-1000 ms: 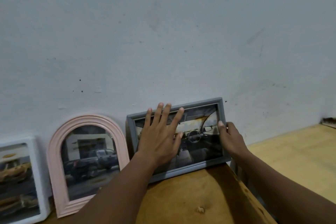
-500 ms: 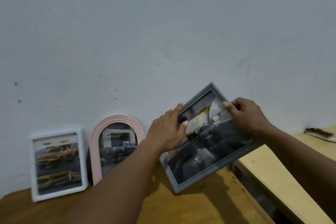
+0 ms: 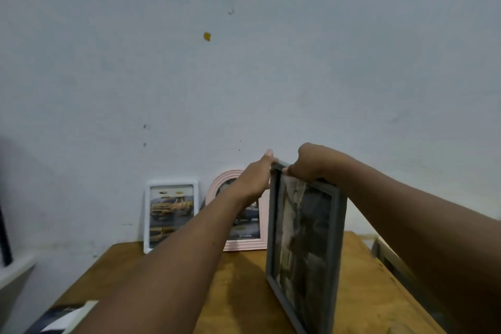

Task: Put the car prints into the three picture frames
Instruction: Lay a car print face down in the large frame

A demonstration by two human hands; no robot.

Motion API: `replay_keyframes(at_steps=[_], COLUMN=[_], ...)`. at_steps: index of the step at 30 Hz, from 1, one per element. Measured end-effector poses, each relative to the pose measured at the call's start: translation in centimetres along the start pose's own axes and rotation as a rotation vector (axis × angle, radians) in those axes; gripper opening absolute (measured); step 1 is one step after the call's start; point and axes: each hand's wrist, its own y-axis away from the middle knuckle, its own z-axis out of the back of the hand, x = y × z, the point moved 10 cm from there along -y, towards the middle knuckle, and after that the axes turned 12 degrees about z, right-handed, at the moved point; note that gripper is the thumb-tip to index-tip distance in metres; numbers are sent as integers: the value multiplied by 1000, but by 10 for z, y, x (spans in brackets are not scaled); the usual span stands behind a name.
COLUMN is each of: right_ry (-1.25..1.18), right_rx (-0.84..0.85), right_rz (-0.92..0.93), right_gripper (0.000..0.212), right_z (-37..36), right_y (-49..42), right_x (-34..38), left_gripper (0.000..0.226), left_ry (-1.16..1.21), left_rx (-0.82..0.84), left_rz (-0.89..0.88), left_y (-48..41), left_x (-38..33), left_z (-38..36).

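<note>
The grey picture frame (image 3: 306, 236) stands upright on its short end on the wooden table (image 3: 238, 287), with a dark car-interior print behind its glass. My left hand (image 3: 256, 176) holds its top left corner, fingers reaching over the edge. My right hand (image 3: 311, 164) grips the top edge with curled fingers. Against the wall lean a white frame (image 3: 170, 213) with a yellow car print and a pink arched frame (image 3: 245, 225) with a blue car print, partly hidden by my left arm.
The grey wall (image 3: 244, 62) rises right behind the table. A lighter wooden surface (image 3: 390, 255) adjoins on the right across a gap. Papers or prints (image 3: 62, 317) lie at the table's near left corner.
The grey frame was lying landscape against the wall, got lifted and tilted, and now stands portrait, farther from the wall. Both hands shifted to its top edge. My view pulled back.
</note>
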Motion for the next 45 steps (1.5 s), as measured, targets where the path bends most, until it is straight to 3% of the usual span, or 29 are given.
replay_keyframes(at_steps=[6, 9, 13, 17, 22, 25, 28, 30, 32, 37, 41, 45], right_ry=[-585, -656, -712, -668, -356, -222, -124, -75, -56, -1, 16, 20], right_rx=[202, 238, 335, 343, 194, 198, 193, 187, 185, 199, 241, 348], right_rz=[-3, 64, 116, 200, 252, 267, 301, 323, 344, 362, 302, 176], right_gripper=[41, 43, 60, 68, 77, 78, 87, 92, 95, 110, 118, 140], right_z=[-40, -68, -138, -209, -268, -297, -311, -316, -319, -327, -328, -332], right_y=[14, 16, 28, 52, 75, 86, 93, 95, 95, 80, 62, 59], right_x=[48, 60, 76, 87, 78, 74, 73, 73, 75, 73, 60, 53], left_gripper=[70, 90, 90, 91, 46, 63, 93, 100, 85, 87, 97, 97], left_ry=[109, 41, 45, 166, 288, 322, 270, 178, 83, 68, 126, 283], left_rx=[-71, -129, -188, -234, -264, -234, -276, -287, -307, -301, -253, -166], left_rz=[66, 133, 212, 317, 484, 537, 546, 544, 508, 413, 391, 440], left_y=[31, 41, 54, 69, 99, 105, 84, 96, 108, 101, 88, 64], left_x=[29, 45, 80, 138, 218, 265, 326, 314, 292, 279, 284, 295], left_z=[55, 81, 107, 117, 98, 71, 61, 54, 51, 53, 50, 37])
